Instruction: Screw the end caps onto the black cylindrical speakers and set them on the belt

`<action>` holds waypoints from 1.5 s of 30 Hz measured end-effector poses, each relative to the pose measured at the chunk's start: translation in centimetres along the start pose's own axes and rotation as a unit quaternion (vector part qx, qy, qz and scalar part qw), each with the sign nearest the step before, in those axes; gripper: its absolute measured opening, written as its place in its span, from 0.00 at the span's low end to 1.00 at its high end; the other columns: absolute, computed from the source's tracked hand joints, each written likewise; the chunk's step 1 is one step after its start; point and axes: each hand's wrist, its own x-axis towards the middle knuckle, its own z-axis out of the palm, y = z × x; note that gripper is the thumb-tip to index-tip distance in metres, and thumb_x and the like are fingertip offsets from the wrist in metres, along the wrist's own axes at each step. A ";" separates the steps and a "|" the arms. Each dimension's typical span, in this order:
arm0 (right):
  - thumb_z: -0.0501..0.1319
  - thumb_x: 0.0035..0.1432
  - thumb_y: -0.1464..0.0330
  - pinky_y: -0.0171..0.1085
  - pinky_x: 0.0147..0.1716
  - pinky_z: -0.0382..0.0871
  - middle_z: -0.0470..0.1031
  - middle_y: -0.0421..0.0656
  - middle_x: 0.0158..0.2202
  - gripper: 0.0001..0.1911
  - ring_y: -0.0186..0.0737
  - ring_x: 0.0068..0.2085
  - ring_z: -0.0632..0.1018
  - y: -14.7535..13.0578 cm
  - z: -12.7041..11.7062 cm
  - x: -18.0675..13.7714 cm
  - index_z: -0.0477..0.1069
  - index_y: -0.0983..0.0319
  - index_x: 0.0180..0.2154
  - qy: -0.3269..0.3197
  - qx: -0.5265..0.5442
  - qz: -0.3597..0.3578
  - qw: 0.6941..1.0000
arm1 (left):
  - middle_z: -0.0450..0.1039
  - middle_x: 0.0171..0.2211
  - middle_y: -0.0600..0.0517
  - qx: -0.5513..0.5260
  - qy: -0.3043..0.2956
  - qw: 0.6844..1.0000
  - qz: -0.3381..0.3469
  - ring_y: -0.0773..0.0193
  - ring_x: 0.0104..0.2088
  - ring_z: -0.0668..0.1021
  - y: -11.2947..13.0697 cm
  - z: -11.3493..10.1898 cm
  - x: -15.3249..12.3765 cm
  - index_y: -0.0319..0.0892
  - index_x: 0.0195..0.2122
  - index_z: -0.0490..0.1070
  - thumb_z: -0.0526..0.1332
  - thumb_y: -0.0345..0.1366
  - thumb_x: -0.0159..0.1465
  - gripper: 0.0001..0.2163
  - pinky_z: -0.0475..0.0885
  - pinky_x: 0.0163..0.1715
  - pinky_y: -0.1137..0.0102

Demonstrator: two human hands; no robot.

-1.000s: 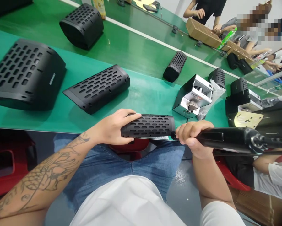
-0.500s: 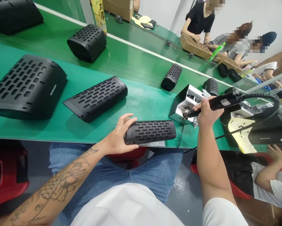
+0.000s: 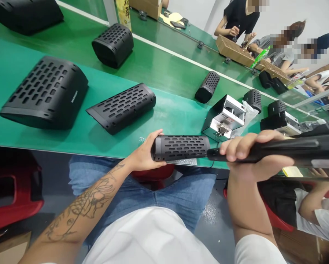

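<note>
At the left of the green bench (image 3: 178,119), a big black slotted shell (image 3: 47,93) sits with its white lettering facing right. Farther back and a little right stands a smaller shell (image 3: 113,44), and nearer me lies a long, low cover (image 3: 123,108), set at a slant.

Next comes the person's left hand (image 3: 145,154), wrapped around the left end of a black perforated case (image 3: 182,147) at the bench's near edge. That end sits inside the curve between thumb and fingers: the fingers reach along the far edge, the thumb lies along the near edge, and both are clamped on the case. The rest of it points away to the right, clear of those fingers.

Past its right end, toward the back, a silver-and-black box (image 3: 225,119) stands on the bench.

Farther right, the right hand (image 3: 252,152) has its fingers closed around a black power driver (image 3: 304,148), held nearly level. The driver's narrow nose meets the right end of the case in my line of sight, though I can't tell whether they actually touch. Only that nose comes near the case; the right fingers stay apart from it.
</note>
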 end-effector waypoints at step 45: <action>0.84 0.64 0.43 0.40 0.24 0.74 0.71 0.29 0.21 0.29 0.36 0.19 0.74 9.4 -8.7 8.7 0.74 0.54 0.35 0.231 -0.227 -0.064 0.944 | 0.79 0.78 0.34 0.077 0.063 0.994 0.037 0.31 0.76 0.87 1.0 0.6 -0.2 0.49 0.84 0.62 0.86 0.44 0.60 0.54 0.85 0.79 0.40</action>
